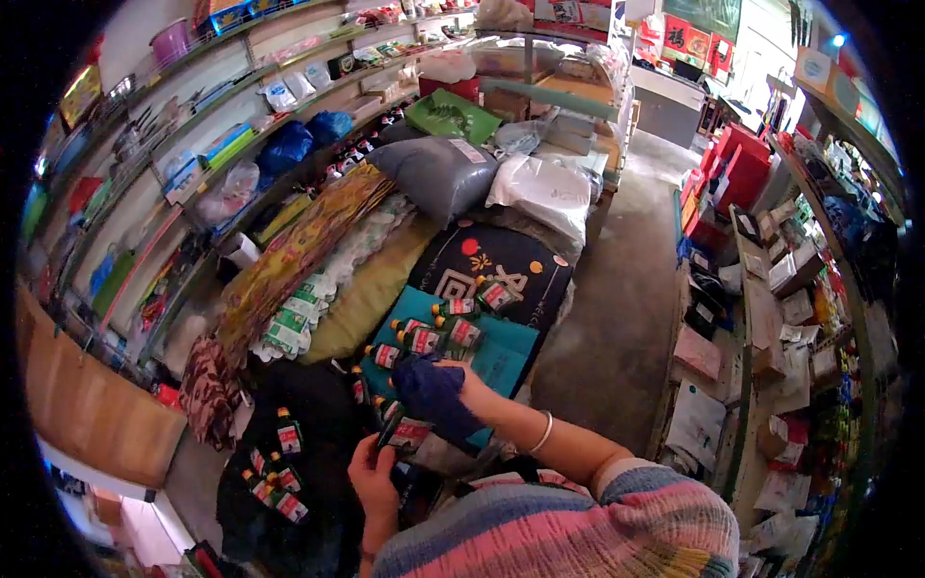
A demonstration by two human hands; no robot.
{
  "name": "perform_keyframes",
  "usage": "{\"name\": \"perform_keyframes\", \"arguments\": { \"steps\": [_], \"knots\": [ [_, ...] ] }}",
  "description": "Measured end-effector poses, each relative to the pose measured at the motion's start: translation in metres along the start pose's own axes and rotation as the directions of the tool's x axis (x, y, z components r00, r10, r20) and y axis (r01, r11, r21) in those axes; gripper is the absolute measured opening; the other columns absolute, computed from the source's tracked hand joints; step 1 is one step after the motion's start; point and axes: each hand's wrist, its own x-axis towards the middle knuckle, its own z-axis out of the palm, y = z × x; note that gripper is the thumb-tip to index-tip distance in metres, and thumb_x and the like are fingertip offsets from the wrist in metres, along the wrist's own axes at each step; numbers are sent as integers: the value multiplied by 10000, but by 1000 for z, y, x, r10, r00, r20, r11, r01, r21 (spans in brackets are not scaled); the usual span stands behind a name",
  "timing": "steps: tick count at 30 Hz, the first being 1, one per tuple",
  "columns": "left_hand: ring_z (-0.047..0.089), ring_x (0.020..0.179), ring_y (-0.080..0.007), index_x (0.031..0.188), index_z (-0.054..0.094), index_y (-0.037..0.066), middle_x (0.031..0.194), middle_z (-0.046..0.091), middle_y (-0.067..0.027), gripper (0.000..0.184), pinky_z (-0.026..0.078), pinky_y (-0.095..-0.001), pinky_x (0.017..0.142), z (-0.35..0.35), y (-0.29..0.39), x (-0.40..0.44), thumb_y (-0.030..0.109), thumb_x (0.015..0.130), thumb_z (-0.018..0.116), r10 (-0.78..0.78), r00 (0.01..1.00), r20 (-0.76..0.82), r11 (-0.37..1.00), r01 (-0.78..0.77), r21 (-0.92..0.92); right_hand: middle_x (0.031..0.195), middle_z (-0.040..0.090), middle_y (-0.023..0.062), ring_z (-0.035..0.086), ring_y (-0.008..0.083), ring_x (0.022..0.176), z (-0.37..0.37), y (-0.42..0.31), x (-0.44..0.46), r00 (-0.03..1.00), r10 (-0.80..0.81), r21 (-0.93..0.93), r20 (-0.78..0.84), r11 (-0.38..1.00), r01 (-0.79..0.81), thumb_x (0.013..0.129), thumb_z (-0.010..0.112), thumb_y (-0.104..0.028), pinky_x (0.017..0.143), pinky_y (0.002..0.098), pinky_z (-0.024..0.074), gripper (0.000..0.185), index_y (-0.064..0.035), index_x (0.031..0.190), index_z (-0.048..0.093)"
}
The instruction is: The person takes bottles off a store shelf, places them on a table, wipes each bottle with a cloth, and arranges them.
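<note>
My left hand (pixel 373 474) is closed around the lower part of a small dark bottle (pixel 410 434) with a red and white label, held tilted in front of me. My right hand (pixel 465 381) grips a dark blue cloth (pixel 428 391), which hides most of its fingers and lies against or just above the bottle's upper end. Just beyond the cloth, several similar bottles (pixel 463 334) with yellow caps stand or lie on a teal sheet (pixel 511 354). To the left, more bottles (pixel 288 433) rest on a black cloth or bag (pixel 328 414).
A black patterned mat (pixel 520 255) lies under the teal sheet. Grey and white plastic packages (pixel 438 178) are piled behind it. Stocked shelves (pixel 241 96) line the left, and boxes fill the shelving (pixel 761 328) on the right. A floor aisle (pixel 597 318) runs between.
</note>
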Motion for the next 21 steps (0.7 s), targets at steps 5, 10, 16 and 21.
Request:
{"name": "perform_keyframes", "arguments": {
  "steps": [5,10,16,21],
  "knots": [
    [581,861,-200,1091,542,-18,989,601,-80,297,474,-326,754,-7,-12,0,168,859,558,-250,941,230,784,336,-522,1105,578,144,573,267,1007,-8,-27,14,826,-418,-694,379,463,552,726,638,-131,886,329,442,406,-7,1101,543],
    [548,1045,-263,1163,524,45,1125,580,-109,376,462,-395,855,3,-42,-10,235,843,574,-307,794,524,359,607,-710,1134,578,157,564,358,1000,1,3,8,884,-392,-474,254,747,467,640,667,-297,908,391,429,622,-30,1184,524],
    [550,975,-255,1194,522,117,1112,581,-94,396,485,-335,754,-19,-119,-8,253,828,586,-338,835,434,686,534,-494,1058,605,107,600,266,936,16,-43,-15,975,-183,-721,126,659,216,657,726,-225,849,332,459,548,-30,1127,524],
    [568,864,-216,1141,530,43,1104,597,-91,326,496,-289,592,12,-52,-4,270,916,463,-481,682,552,-76,595,-800,1027,606,132,596,281,912,25,50,16,970,-180,-425,-164,900,96,850,518,-148,822,343,462,282,-44,1111,528]
  ]
}}
